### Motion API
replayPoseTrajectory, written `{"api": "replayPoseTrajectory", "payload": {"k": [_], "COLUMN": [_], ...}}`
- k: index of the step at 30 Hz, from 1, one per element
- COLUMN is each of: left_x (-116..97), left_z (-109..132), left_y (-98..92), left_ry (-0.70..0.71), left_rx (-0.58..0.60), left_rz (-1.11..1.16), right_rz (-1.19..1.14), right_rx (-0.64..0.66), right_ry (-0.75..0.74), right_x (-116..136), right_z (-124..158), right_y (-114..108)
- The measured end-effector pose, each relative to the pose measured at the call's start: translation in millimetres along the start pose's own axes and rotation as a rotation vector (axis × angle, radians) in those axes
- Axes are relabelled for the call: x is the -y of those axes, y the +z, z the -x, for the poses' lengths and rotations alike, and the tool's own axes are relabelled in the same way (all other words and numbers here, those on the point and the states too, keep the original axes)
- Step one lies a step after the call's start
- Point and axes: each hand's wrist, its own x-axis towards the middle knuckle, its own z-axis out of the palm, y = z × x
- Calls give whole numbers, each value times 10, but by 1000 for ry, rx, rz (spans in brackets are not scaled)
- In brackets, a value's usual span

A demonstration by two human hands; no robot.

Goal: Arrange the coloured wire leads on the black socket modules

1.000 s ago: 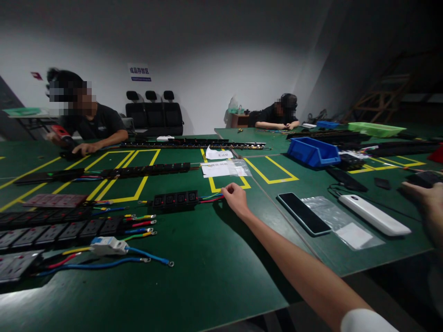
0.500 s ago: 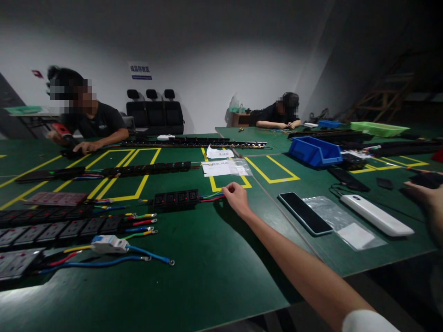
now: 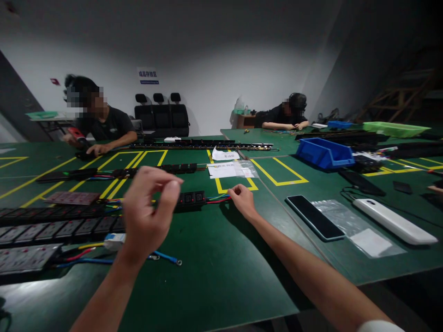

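Note:
My right hand [image 3: 242, 201] is closed in a pinch around the ends of the red, green and blue wires [image 3: 218, 199] of a short black socket strip [image 3: 192, 199]. The strip lies on the green table, its left part hidden behind my left hand [image 3: 148, 207]. That hand is raised above the table, fingers curled and thumb near the index finger; whether anything small is between them is hidden. Below it, a blue wire with a ring terminal [image 3: 178, 262] and a partly covered white breaker [image 3: 114, 241] lie beside larger socket strips [image 3: 31, 258].
A phone [image 3: 314, 218], a clear plastic bag [image 3: 374, 242] and a white power bank [image 3: 394, 221] lie to the right. Behind them stands a blue bin [image 3: 325, 153]. Paper labels [image 3: 221, 169] lie ahead. Two people work across the table, one holding a red power tool [image 3: 78, 136].
My left hand has come into view and risen in front of the socket strips. My right hand keeps its pinch on the wires. The view has shifted slightly left.

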Motion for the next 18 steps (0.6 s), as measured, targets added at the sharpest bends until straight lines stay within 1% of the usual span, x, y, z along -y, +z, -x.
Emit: {"api": "replayPoseTrajectory", "payload": {"k": [2,3,4,6,7,9,12,18], "left_x": [216,338,460,666,742,831,865,882], "left_z": [-8,18,64,206,289,443,591,694], "left_y": [216,336,451,641,711,803,859,844], "left_ry": [-35,-55,-69,-83,-83,-115,-120,-48], "left_rx": [230,359,453,602,645,679,686,661], "left_rz": [-115,-198,-314,-462,-490,-526,-542,-584], "right_rz": [4,6,8,15,15,28,44,45], "right_rx": [2,1,5,18,25,35,30,36], "right_ry": [3,2,7,25,27,21,6,-17], "right_x": [10,14,17,17,15,11,9,3], "right_z": [5,7,10,16,19,24,30,31], "right_y": [-3,-5,-8,-14,-17,-24,-34,-35]}}
